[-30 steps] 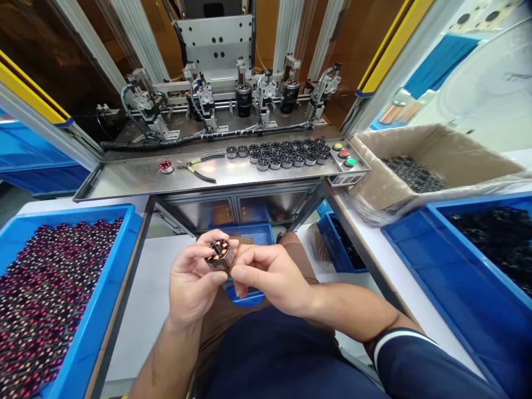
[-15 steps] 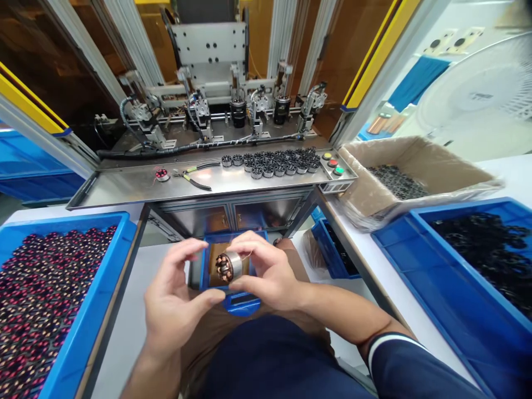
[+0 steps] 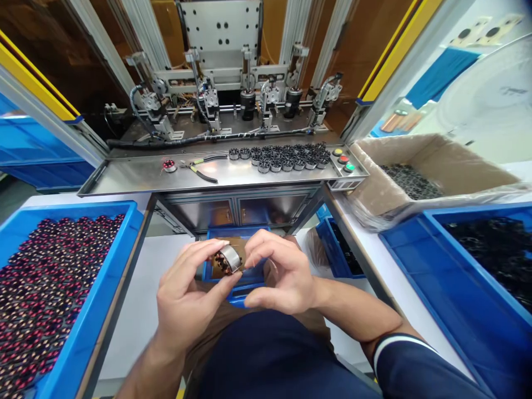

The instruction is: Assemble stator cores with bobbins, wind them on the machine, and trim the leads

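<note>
Grip: the left hand (image 3: 187, 302) is closed on a wound stator (image 3: 226, 259), thumb below and fingertips above its metal shell, with the copper windings turned toward the camera. The right hand (image 3: 282, 277) meets the part from the other side, thumb and forefinger pinched together at the shell's right edge. The view is soft here, so it is unclear whether they nip a fine lead wire or the rim itself.

Location: the stator is held in the air just in front of the person's body, directly over a small blue bin (image 3: 243, 292) and touching no surface.

Surroundings:
- The left blue tray (image 3: 120, 260) is full of red-and-copper wound parts.
- The right blue tray (image 3: 409, 244) and the cardboard box (image 3: 374, 183) hold black parts.
- On the steel shelf (image 3: 137, 177) lie pliers (image 3: 201, 169), one lone wound part (image 3: 169, 165) and a row of black cores (image 3: 282, 158), beside the push buttons (image 3: 343, 159).

Assessment: the step in hand appears to be close two-handed work on the single stator, most likely dressing or checking at its edge. Further handling calls for a steady left hold on the shell, clear of the windings, and light pressure from the right fingertips, since fine copper would kink or break easily.
</note>
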Tool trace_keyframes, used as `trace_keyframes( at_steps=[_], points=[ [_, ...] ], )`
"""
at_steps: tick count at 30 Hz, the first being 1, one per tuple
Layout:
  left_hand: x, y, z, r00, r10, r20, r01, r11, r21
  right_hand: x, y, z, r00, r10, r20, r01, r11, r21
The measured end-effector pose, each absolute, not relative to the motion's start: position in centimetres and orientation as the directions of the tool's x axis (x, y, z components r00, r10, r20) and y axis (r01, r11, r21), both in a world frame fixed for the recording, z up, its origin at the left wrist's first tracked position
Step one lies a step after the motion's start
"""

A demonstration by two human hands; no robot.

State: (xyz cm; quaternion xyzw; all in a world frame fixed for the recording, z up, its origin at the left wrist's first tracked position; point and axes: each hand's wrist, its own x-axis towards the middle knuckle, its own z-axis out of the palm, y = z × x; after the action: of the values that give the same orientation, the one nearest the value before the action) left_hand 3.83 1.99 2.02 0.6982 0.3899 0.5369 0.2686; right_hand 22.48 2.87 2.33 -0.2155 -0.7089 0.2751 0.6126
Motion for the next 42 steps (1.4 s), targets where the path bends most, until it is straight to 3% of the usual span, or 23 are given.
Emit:
trace_keyframes(
  at_steps=[4,7,11,16,19,22,24,27,31,34,38,40,42],
  points=[
    [3.7,2.0,2.0,0.179,0.767,0.616,0.26,-0.64,0.723,22.2,2.6,2.8,-0.197,0.687,0.699,0.036,0.718,-0.695],
    [3.5,1.8,2.1,0.155,0.83,0.536,0.223,-0.558,0.799,22.8,2.6,3.3,-0.237,0.709,0.664,0.065,0.693,-0.718],
    [3.6,1.6,2.3,0.177,0.909,0.378,0.012,-0.386,0.923,24.0,3.2,4.4,-0.305,0.705,0.64,0.098,0.692,-0.715],
    [4.2,1.9,2.4,0.213,0.912,0.351,-0.134,-0.328,0.935,24.5,3.6,5.5,-0.385,0.663,0.642,0.132,0.728,-0.672],
    [4.3,2.0,2.1,0.186,0.889,0.419,-0.109,-0.405,0.908,24.9,3.8,5.5,-0.406,0.669,0.623,0.142,0.719,-0.68],
    [4.0,1.9,2.0,0.177,0.856,0.486,-0.041,-0.487,0.873,26.0,4.4,5.5,-0.473,0.74,0.479,0.18,0.613,-0.769],
    [3.6,1.8,2.1,0.189,0.836,0.515,0.071,-0.535,0.842,26.9,4.8,5.8,-0.497,0.785,0.371,0.188,0.514,-0.837],
    [3.0,1.8,2.5,0.238,0.778,0.582,0.264,-0.628,0.732,27.4,5.0,6.7,-0.511,0.78,0.363,0.141,0.492,-0.859],
    [2.7,1.7,2.7,0.345,0.718,0.605,0.352,-0.696,0.626,26.1,4.9,7.6,-0.631,0.707,0.32,0.173,0.531,-0.83],
    [2.5,1.5,2.7,0.342,0.74,0.579,0.305,-0.671,0.676,25.4,5.2,7.9,-0.688,0.646,0.33,0.189,0.599,-0.778],
    [1.5,1.0,2.6,0.384,0.742,0.55,0.22,-0.652,0.726,25.7,6.1,8.2,-0.776,0.459,0.432,0.186,0.822,-0.538],
    [0.8,0.8,2.5,0.378,0.755,0.536,0.189,-0.629,0.754,25.9,7.2,8.3,-0.825,0.386,0.412,0.182,0.873,-0.452],
    [0.1,0.6,2.0,0.315,0.799,0.512,0.15,-0.575,0.804,25.9,9.0,8.0,-0.856,0.367,0.365,0.185,0.876,-0.446]
  ],
)
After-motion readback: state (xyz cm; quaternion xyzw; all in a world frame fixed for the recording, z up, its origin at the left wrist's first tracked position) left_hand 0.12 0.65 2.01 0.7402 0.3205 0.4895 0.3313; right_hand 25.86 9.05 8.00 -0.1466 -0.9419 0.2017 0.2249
